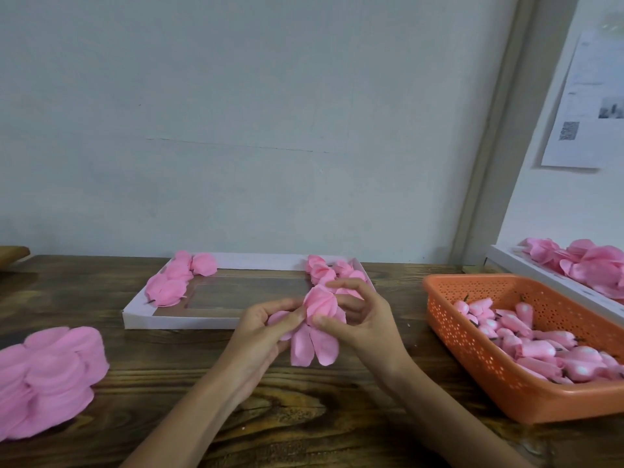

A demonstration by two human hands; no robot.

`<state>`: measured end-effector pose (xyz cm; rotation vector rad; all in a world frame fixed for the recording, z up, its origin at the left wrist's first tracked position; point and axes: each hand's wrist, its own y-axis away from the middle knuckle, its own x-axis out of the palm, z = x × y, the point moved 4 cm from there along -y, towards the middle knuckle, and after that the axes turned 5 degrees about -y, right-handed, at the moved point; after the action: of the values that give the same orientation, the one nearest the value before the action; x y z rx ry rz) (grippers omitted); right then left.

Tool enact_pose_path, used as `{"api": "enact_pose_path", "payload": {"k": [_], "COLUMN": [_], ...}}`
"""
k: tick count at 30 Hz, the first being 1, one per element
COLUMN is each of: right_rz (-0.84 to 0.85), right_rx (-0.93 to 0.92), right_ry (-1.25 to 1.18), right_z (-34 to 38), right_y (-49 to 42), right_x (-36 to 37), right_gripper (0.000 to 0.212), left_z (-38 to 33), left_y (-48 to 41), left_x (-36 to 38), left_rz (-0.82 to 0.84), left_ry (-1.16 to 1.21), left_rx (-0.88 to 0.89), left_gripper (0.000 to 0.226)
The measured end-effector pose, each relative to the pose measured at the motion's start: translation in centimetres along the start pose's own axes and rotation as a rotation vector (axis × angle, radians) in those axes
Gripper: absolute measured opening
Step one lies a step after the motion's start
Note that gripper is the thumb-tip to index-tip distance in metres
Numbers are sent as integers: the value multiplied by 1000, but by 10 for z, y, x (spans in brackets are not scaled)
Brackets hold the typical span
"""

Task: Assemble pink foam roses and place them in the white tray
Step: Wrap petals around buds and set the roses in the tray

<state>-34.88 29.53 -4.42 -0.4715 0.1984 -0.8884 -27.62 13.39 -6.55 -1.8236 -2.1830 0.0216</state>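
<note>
A half-made pink foam rose (315,327) is held between both hands over the wooden table, its loose petals hanging down. My left hand (261,332) pinches its left side. My right hand (361,319) pinches its right side with thumb and curled fingers. Behind them lies the white tray (189,320), flat and shallow. Finished pink roses sit at its left end (175,282) and its right end (332,271); my right hand hides part of that right group.
A stack of pink foam petal sheets (47,376) lies at the left edge. An orange perforated basket (472,349) of pink rose buds stands at the right. A second white tray (540,275) with pink roses sits far right. A wall rises just behind the table.
</note>
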Motion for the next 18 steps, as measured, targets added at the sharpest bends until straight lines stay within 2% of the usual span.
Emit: {"api": "enact_pose_path", "payload": {"k": [2,5,7,9,12,18], "right_rz": [-10,63,66,26,6,105], "right_rx": [5,-12,-26,-25,9,19], "right_ry": [-6,5,4,7,-10,22], "right_z": [0,1,1,0,-4,-2], "right_y": [0,0,0,0,0,0], "right_x": [0,4,5,2,-2,1], "right_gripper": [57,28,18,18,24,29], "left_z": [0,1,1,1,3,3], "left_y": [0,-1,-2,-1,3,9], "left_x": [-1,-2,-3,-3,-7,-7], "left_rz": [8,29,20,-40,-226,-418], "left_ry": [-1,-12,-23,-41,-70,-88], "left_rx": [1,2,7,8,-23,1], "left_gripper": [34,46,45,45,47,38]}}
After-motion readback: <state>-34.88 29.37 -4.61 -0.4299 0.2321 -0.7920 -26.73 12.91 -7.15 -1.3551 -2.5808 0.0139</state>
